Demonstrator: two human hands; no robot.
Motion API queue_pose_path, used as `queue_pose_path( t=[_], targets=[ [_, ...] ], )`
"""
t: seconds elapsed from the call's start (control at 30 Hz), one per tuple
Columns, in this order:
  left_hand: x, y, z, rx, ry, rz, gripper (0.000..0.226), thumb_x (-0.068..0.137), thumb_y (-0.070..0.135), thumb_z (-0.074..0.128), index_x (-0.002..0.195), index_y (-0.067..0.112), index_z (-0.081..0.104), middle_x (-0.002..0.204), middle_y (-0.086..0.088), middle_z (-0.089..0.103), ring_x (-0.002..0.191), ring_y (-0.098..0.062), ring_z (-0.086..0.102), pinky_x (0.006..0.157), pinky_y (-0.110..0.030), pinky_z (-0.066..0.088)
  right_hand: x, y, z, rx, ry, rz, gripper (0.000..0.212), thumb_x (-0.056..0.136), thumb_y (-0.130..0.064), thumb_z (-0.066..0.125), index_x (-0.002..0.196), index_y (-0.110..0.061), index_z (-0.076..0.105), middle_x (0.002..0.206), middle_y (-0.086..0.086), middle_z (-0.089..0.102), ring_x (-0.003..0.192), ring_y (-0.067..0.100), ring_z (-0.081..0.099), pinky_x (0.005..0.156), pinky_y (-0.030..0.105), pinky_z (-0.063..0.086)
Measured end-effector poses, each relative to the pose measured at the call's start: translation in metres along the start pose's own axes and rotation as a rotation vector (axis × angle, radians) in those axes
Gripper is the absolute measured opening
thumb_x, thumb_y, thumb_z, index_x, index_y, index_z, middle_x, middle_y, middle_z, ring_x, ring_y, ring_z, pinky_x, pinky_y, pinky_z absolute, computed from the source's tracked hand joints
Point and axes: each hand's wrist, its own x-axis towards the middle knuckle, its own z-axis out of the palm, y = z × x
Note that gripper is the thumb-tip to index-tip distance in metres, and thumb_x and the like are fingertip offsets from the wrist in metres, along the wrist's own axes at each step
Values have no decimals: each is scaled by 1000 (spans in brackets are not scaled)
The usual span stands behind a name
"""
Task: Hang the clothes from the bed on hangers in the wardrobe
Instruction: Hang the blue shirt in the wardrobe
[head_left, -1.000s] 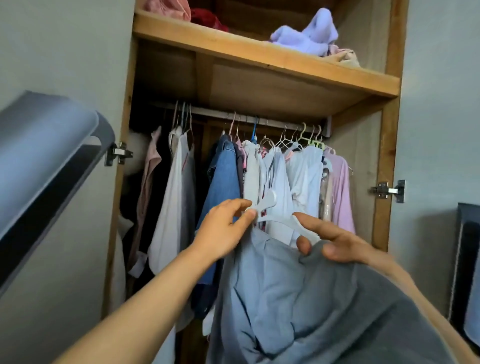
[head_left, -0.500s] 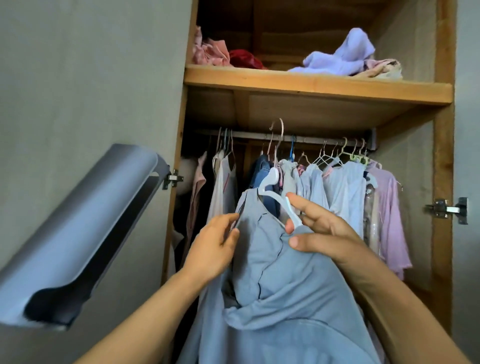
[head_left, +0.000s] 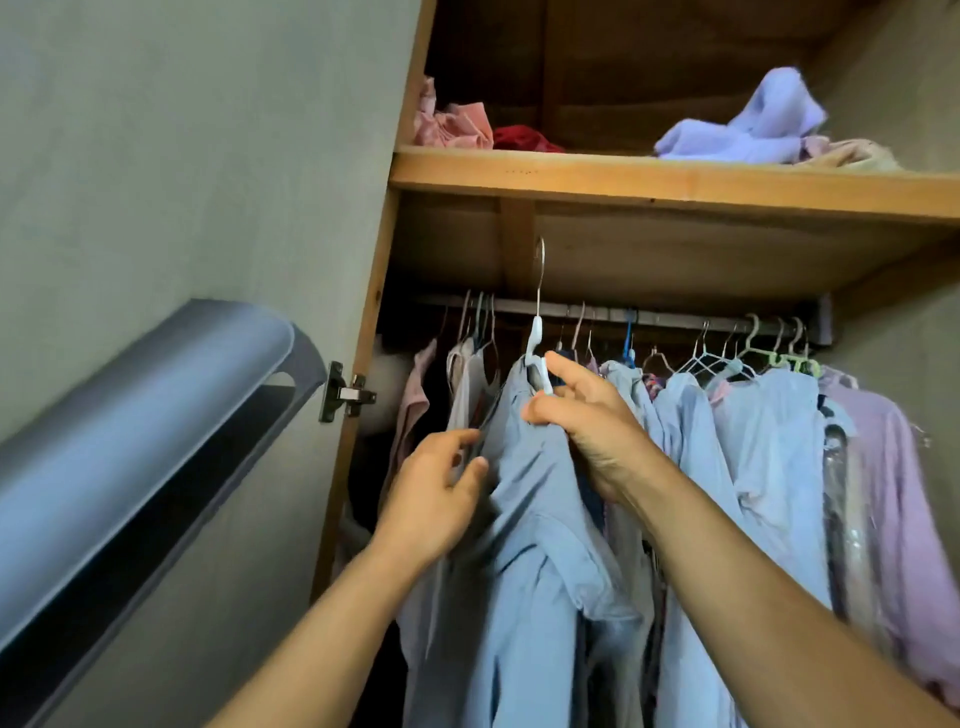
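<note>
Right hand (head_left: 587, 431) grips hanger (head_left: 537, 358) (blue shirt (head_left: 524, 519)) above rail (head_left: 649, 314).

The rail (head_left: 649, 316) runs left to right directly below the shelf (head_left: 675, 179). Folded clothes (head_left: 737, 132) lie on the shelf — one group at its left end, another toward its right. Hung garments (head_left: 769, 441) fill the rail. The held shirt (head_left: 530, 519) sits left of centre, its hanger (head_left: 537, 332) hook above the rail. The wardrobe door (head_left: 182, 156) stands at left — a hinge (head_left: 345, 397) on its edge.
</note>
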Motion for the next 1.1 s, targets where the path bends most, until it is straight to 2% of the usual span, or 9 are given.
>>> queue_pose_path(
  t=[0.13,0.3,0.43,0.63,0.7,0.8,0.87,1.0,1.1],
  targets=[
    [37,-25,21,-4,47,52,34,93,23,56,126,19,56,126,4,55,108,-1,48,89,-17,36,63,34,-9,-92,54,-2,81,74,-5,68,145,-16,31,126,13,57,112,24,57,89,32,49],
    [92,-56,41,80,130,131,32,91,23,58,123,20,59,124,6,55,116,-9,50,97,-22,39,135,64,-24,-181,89,26,74,79,-4,66,145,-9,32,142,6,42,116,16,44,91,27,38],
    [130,-81,53,220,171,243,30,89,27,60,119,22,59,122,8,56,114,-9,51,93,-30,44,181,84,-34,-215,129,40,58,78,0,64,133,0,44,128,19,54,116,29,53,100,37,42],
    [159,-104,75,328,196,316,40,87,25,61,127,23,56,138,7,44,129,-9,35,105,-16,16,233,105,-48,-225,150,83,38,73,2,64,110,8,58,107,24,63,107,37,58,95,41,45],
    [166,-110,80,331,215,354,40,85,23,64,125,22,58,136,6,46,129,-10,37,104,-17,16,246,111,-54,-235,180,98,49,68,-3,69,114,7,57,105,19,63,105,33,59,94,38,45],
    [174,-114,85,317,252,397,39,84,22,64,123,21,59,134,8,45,126,-3,33,103,-15,13,276,134,-70,-218,154,97,87,41,-22,76,123,-5,54,120,19,60,112,32,57,101,43,44],
    [179,-117,91,300,264,396,39,82,20,68,120,19,62,133,5,48,127,-10,38,103,-19,18,298,152,-81,-210,123,106,91,32,-28,76,118,-6,57,120,20,60,111,34,57,100,45,45],
    [184,-123,104,324,287,441,39,75,28,61,113,18,65,128,-2,57,126,-23,46,102,-34,33,280,142,-79,-207,91,139,35,56,-16,74,86,-17,56,90,8,63,95,26,59,81,31,46],
    [185,-128,108,343,302,463,40,76,28,61,116,21,63,131,1,54,131,-18,39,105,-34,30,271,149,-84,-227,45,136,39,79,6,62,106,-21,53,84,0,61,80,15,60,70,20,47]
  ],
)
